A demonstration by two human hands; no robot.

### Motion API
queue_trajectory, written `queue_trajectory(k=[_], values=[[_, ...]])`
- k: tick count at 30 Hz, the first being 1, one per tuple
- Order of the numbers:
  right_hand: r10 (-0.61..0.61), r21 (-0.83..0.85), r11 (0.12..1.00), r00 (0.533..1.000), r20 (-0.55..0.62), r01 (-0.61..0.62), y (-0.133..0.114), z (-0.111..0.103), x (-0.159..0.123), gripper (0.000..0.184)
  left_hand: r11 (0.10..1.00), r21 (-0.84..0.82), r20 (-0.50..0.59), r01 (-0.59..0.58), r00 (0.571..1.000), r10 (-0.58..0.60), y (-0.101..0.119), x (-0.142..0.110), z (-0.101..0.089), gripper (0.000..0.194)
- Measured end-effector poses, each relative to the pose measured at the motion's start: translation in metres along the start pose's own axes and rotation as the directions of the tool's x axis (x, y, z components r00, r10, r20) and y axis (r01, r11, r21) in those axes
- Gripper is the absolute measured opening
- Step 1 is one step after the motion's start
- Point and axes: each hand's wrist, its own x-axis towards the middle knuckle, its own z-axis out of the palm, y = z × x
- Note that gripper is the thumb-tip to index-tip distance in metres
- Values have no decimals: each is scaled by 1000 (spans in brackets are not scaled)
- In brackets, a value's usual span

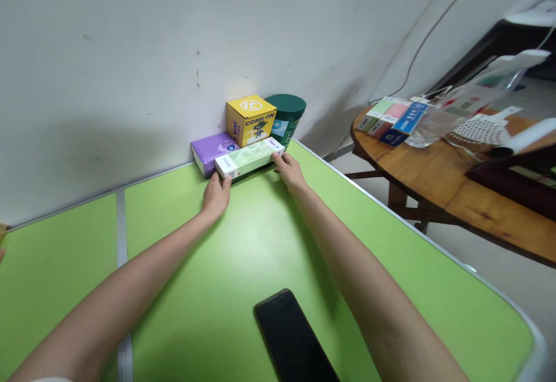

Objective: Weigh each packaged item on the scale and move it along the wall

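A long pale green and white carton (252, 157) is held level between my two hands, with a dark strip showing under its front edge. My left hand (216, 197) grips its left end, thumb at the near face. At the other end, my right hand (290, 172) has its fingers closed on the carton's corner. Just behind the left end lies a purple tissue pack (212, 149). A yellow box (251, 120) printed "COME ON" stands behind the carton, beside a dark green lidded canister (286, 110). Whether the carton touches these is unclear.
A black phone (293, 335) lies near me on the green table (182, 324), which meets the wall behind. To the right, a round wooden table (434, 179) carries small cartons (388, 118), a clear plastic jug (460, 104) and a white perforated scoop (482, 130).
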Motion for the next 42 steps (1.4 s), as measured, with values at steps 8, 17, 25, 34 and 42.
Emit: queue_trajectory(k=[8,17,25,34,42], values=[[57,-132,989,997,-43,-62,-20,-19,-55,58,994,-59,162,91,984,-80,-6,-41,-33,54],[-88,-250,961,988,125,118,-53,5,-81,48,994,-89,393,68,919,-28,-56,-166,-143,36],[-11,-371,925,983,185,80,-86,29,-92,55,984,-156,246,81,968,-40,-96,-222,-223,34],[140,-259,949,496,857,179,-161,133,-254,33,992,-111,285,-60,954,89,-131,-252,-256,38],[164,-118,942,-123,979,315,-196,272,-338,25,1000,27,182,-4,983,-1,-188,-288,-333,26]])
